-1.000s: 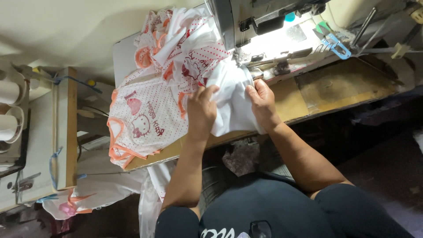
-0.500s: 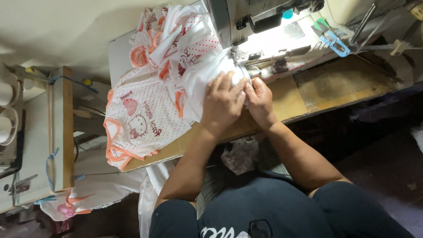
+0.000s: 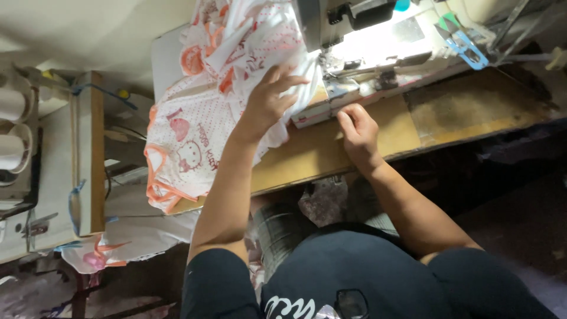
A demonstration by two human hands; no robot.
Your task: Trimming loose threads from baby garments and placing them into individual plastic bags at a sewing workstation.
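Observation:
My left hand [image 3: 267,100] lies flat with fingers spread on a pile of white children's garments [image 3: 201,124] with orange trim and cartoon prints, pressing the cloth toward the sewing machine [image 3: 366,35]. My right hand [image 3: 358,131] rests on the wooden table [image 3: 455,109] just in front of the machine's bed, fingers curled, pinching the edge of the white fabric near the needle area. The garment pile hangs over the table's left front edge.
Blue-handled snips [image 3: 466,47] lie on the machine's right side. A second wooden stand [image 3: 88,153] with thread cones [image 3: 13,106] is at the left. More printed fabric [image 3: 112,248] lies on the floor below. My dark-clothed lap fills the bottom.
The white cloth has been pushed up and left toward the machine. My left hand slid onto the pile with fingers spread; my right hand stayed near the machine bed, apart from the left.

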